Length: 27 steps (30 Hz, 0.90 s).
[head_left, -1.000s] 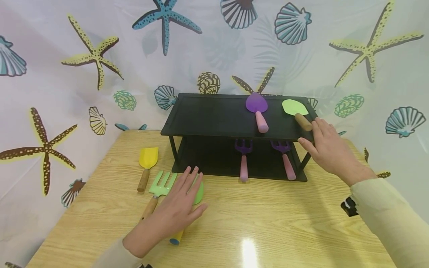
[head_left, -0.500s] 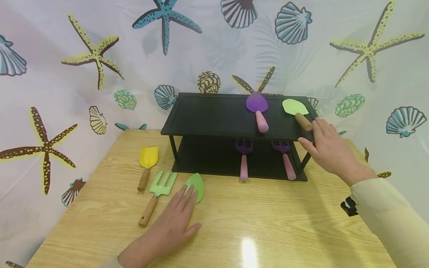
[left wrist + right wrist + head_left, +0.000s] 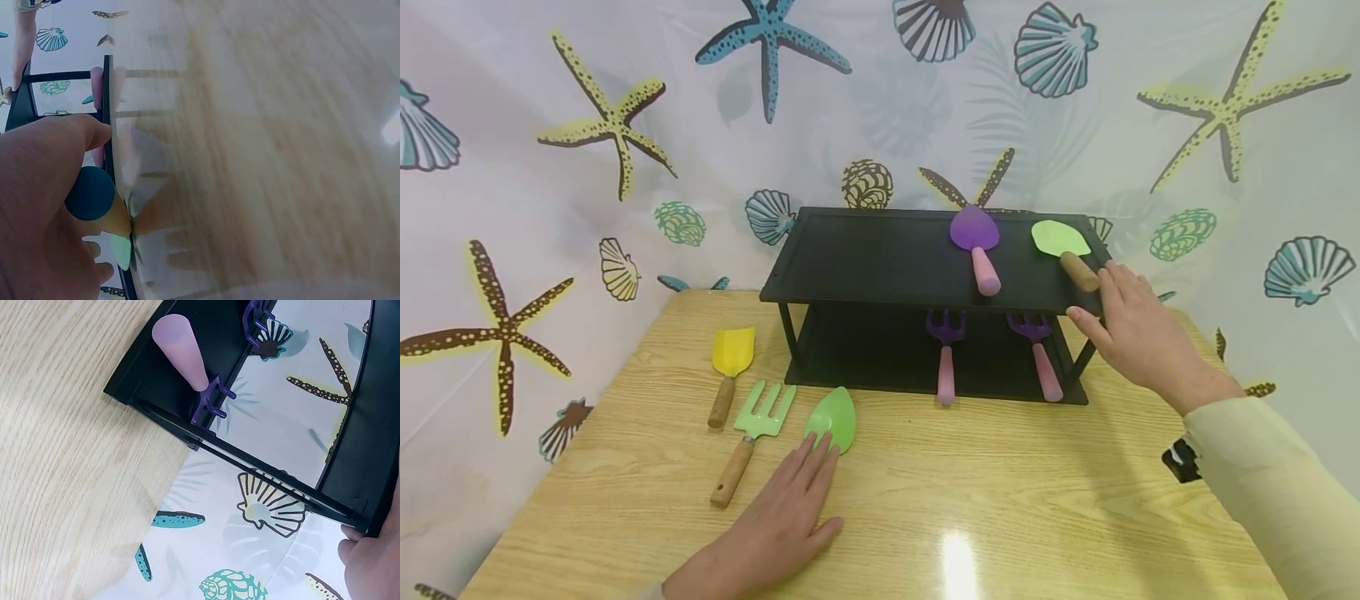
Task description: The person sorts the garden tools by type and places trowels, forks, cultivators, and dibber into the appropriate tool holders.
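Observation:
My left hand (image 3: 775,521), fingers stretched out and thumb apart, is over the green trowel (image 3: 835,417); its fingertips overlap the blade's lower end. In the left wrist view the trowel's handle, with a blue end cap (image 3: 90,194), shows between thumb and fingers. The hand hides that handle in the head view. My right hand (image 3: 1138,337) rests at the right front corner of the black two-tier rack (image 3: 872,258), fingers straight along its edge. Beside those fingers, on the top shelf, lies a pale green trowel (image 3: 1060,240) with a wooden handle.
A purple trowel (image 3: 975,229) lies on the top shelf. Two purple hand forks (image 3: 946,367) with pink handles lie on the lower shelf. Left of the rack, a yellow scoop (image 3: 733,352) and a green hand fork (image 3: 760,417) lie on the wooden table (image 3: 940,475). A patterned cloth hangs behind.
My left hand has drawn back toward the near edge, uncovering the green trowel's blade and the green fork's handle. My right hand stays at the rack's corner.

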Each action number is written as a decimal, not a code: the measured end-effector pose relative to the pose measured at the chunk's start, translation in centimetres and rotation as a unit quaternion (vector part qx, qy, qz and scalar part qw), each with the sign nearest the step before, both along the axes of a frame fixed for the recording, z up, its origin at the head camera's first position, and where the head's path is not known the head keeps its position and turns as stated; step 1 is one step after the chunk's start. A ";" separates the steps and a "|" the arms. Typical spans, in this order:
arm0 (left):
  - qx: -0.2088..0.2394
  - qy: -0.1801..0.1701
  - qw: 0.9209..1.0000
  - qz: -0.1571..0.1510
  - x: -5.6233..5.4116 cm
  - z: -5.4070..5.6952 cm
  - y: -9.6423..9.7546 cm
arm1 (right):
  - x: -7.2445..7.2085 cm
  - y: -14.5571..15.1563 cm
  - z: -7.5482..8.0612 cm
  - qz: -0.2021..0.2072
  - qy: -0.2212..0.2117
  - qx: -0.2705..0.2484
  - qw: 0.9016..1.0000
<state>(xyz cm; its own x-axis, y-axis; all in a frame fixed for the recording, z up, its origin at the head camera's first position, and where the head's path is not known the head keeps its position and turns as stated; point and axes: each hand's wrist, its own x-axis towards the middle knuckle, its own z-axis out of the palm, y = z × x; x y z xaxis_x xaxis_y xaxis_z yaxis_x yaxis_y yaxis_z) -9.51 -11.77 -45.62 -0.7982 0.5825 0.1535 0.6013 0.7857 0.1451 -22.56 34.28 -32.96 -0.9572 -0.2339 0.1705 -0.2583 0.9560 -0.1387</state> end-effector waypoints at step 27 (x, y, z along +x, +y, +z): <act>-0.010 0.031 0.999 -0.039 0.6 -0.9 0.0 | 0.1 -0.1 0.0 0.005 0.008 -0.003 1.000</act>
